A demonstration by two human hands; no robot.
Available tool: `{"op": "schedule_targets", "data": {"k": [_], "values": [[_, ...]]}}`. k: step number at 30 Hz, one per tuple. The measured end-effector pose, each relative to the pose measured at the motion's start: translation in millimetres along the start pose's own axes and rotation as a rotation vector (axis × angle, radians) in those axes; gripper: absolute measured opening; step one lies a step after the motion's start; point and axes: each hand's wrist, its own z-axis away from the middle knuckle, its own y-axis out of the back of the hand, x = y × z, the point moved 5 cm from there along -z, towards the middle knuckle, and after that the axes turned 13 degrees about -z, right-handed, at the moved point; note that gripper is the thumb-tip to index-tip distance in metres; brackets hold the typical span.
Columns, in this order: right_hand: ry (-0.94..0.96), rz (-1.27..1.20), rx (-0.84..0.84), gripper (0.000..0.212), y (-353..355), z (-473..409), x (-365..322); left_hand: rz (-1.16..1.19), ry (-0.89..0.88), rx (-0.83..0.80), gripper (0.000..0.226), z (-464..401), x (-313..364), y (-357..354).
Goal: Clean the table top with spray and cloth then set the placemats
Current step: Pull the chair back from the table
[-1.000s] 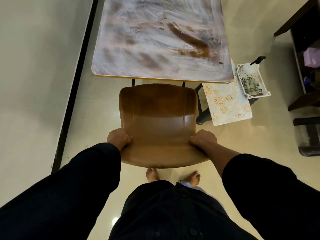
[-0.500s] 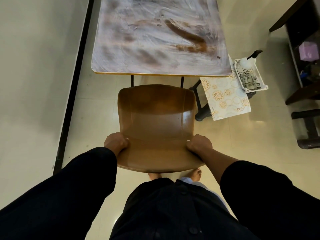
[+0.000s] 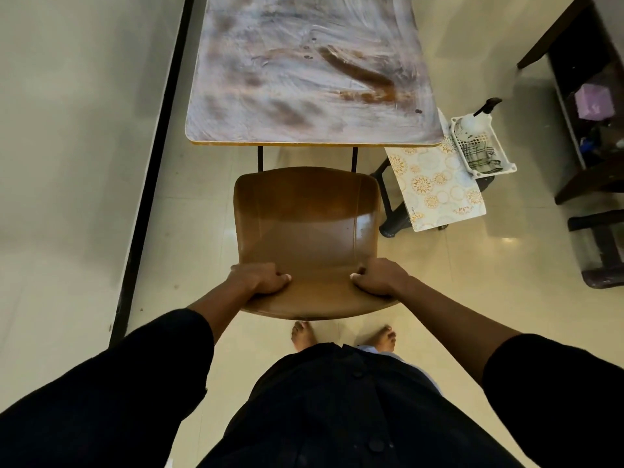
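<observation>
Both hands, left (image 3: 261, 278) and right (image 3: 381, 276), gripped my brown moulded chair's (image 3: 305, 238) backrest. I judged nothing done: the smeared surface (image 3: 304, 79) needed wiping, while the spray bottle (image 3: 477, 118), checked cloth (image 3: 479, 158) and floral placemat (image 3: 435, 187) waited beside it.
</observation>
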Motion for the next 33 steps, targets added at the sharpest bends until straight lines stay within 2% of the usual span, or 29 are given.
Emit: {"op": "schedule_targets", "data": {"k": [5,8,10,13,17,22,33], "values": [[0.231,-0.08,0.079,0.044,5,53,3,-0.056,-0.289,0.081,0.075,39,42,-2],[0.39,0.077,0.13,0.075,-1,84,6,-0.168,-0.409,0.152,0.099,61,56,-8],[0.405,0.195,0.127,0.085,-8,88,13,-0.289,-0.44,0.24,0.106,72,60,-13],[0.437,0.4,0.194,0.067,-13,83,3,-0.435,-0.412,0.459,0.085,77,67,-20],[0.493,0.416,0.241,0.053,-19,74,-21,-0.426,-0.366,0.557,0.078,77,70,-19],[0.529,0.409,0.296,0.051,-16,73,-19,-0.4,-0.352,0.581,0.077,79,72,-12],[0.512,0.407,0.287,0.05,3,65,-23,-0.335,-0.413,0.607,0.074,71,75,8]]}}
